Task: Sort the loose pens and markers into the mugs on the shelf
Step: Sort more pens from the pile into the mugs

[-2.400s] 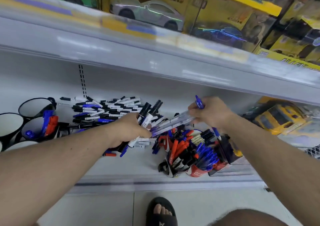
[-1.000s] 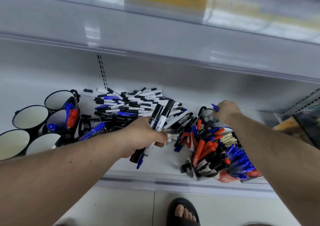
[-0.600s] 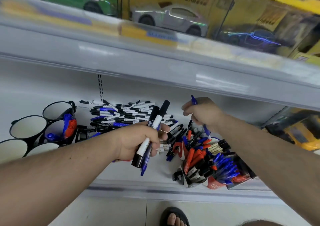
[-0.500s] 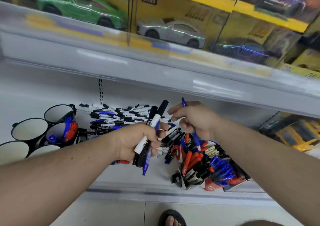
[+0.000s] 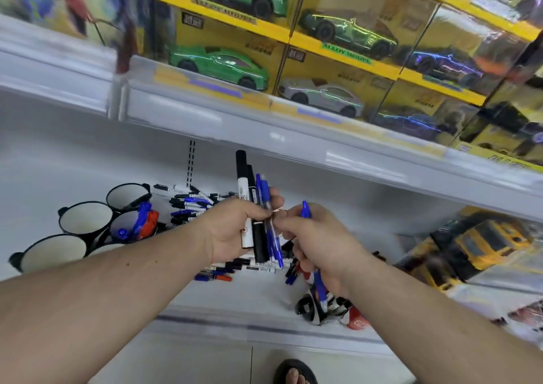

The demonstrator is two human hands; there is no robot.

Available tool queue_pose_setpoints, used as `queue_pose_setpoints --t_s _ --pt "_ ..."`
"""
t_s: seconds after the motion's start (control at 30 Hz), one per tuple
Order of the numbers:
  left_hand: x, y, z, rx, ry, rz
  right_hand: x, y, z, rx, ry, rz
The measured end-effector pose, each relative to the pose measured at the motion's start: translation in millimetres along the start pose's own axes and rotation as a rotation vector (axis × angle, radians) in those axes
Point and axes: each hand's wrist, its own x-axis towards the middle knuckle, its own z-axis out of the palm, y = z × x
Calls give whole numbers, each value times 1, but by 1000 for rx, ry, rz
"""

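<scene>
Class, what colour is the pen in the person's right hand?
Blue pen, in the right hand; head view.

The loose pile of pens (image 5: 191, 204) lay half hidden behind the left hand (image 5: 232, 230); the right hand (image 5: 320, 242) and its forearm covered most of the filled mugs (image 5: 323, 310); the leftmost mug (image 5: 50, 251) was partly masked by the left forearm; toy boxes (image 5: 338, 45) above were smeared, their print unreadable.
</scene>
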Motion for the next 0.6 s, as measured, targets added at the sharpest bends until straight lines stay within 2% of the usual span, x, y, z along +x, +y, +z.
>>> queue_pose_setpoints --t_s 0.13,0.27,0.37,0.43,0.47,0.53,0.6 --pt "-8 4 0 -98 40 60 1 8 9 -87 -78 -63" --pt "-13 11 -2 -49 63 105 6 7 8 -172 -37 -164" --pt "-13 19 -12 130 251 188 8 -2 -7 -178 -35 -173" --pt "-11 27 -24 356 404 267 10 -7 -23 -226 -32 -173" --pt "-11 31 -30 495 428 301 10 -9 -31 -260 -56 -153" --pt "-15 36 -34 735 343 309 10 -10 -43 -348 -146 -79" --pt "-20 32 -28 865 171 209 11 -8 -50 -398 -231 1"
